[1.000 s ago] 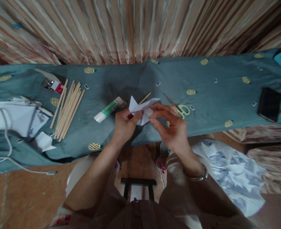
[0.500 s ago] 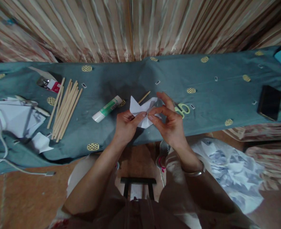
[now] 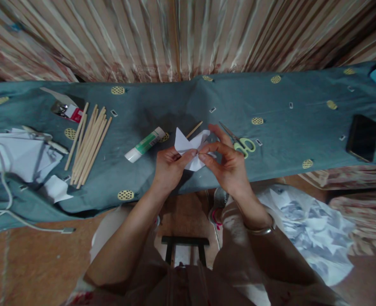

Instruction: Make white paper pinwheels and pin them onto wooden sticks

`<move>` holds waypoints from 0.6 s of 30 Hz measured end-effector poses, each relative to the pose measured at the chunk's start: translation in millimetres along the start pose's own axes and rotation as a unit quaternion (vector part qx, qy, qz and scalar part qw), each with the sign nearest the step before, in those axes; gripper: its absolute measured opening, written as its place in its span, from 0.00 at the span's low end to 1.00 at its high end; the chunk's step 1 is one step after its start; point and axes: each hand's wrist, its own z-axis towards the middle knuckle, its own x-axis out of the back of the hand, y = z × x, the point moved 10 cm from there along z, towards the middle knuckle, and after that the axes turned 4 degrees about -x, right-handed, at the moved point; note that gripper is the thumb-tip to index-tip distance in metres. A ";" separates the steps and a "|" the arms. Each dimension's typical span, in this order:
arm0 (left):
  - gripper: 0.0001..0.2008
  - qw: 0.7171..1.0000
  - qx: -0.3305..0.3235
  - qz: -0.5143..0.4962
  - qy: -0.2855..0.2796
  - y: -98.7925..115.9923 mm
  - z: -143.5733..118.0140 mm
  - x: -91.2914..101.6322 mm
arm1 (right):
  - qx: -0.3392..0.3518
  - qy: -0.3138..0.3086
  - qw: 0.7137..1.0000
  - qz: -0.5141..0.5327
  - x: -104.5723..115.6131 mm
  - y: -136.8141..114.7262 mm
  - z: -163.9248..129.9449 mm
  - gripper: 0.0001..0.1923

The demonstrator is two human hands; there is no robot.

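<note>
A folded white paper piece (image 3: 188, 146) is pinched between both hands just above the near edge of a table under a teal cloth (image 3: 286, 127). My left hand (image 3: 169, 168) grips its left side with thumb and fingers. My right hand (image 3: 228, 163) holds its right side, thumb and forefinger meeting at the paper's middle. Behind the paper a wooden stick (image 3: 194, 128) pokes out. A glue stick (image 3: 145, 144) lies to the left of my hands, and green-handled scissors (image 3: 240, 141) lie just right of them.
A bundle of wooden sticks (image 3: 90, 144) and a pile of white paper (image 3: 22, 155) with a white cable (image 3: 6, 199) lie at the left. A dark phone (image 3: 362, 138) sits far right. Paper scraps (image 3: 309, 229) cover the floor at the right. A striped curtain hangs behind.
My right hand opened its grip and shifted its fingers up along the paper's right side; its thumb and forefinger now meet my left thumb at the paper's middle. The left hand has hardly moved.
</note>
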 end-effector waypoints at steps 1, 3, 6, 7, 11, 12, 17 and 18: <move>0.12 1.000 -0.001 -0.001 0.000 0.1 0.1 0.2 | -0.003 -0.001 1.000 0.008 -0.4 0.6 0.0 0.05; 0.12 1.000 -0.006 -0.004 -0.003 0.3 0.2 -0.3 | -0.010 -0.001 1.000 0.027 -0.9 1.7 -0.1 0.04; 0.12 1.000 -0.010 -0.006 -0.003 0.0 0.2 -0.6 | -0.025 -0.002 0.997 0.068 -0.7 4.2 0.0 0.04; 0.11 1.000 -0.008 -0.006 -0.002 -0.5 0.1 -0.6 | -0.031 -0.002 0.996 0.081 -0.6 5.2 0.1 0.05; 0.10 1.000 -0.005 -0.003 -0.001 -1.2 -0.2 -0.6 | -0.054 -0.006 0.992 0.116 -1.3 10.2 0.1 0.05; 0.10 1.000 -0.005 -0.003 -0.002 -0.9 -0.2 -0.6 | -0.059 -0.007 0.991 0.123 -1.7 11.5 0.1 0.06; 0.08 1.000 -0.004 -0.003 -0.006 -1.2 -0.1 -0.4 | -0.075 -0.011 0.985 0.153 -3.7 16.3 0.4 0.07; 0.08 1.000 -0.004 -0.002 -0.007 -1.4 0.0 -0.4 | -0.078 -0.014 0.984 0.159 -4.2 16.8 0.5 0.07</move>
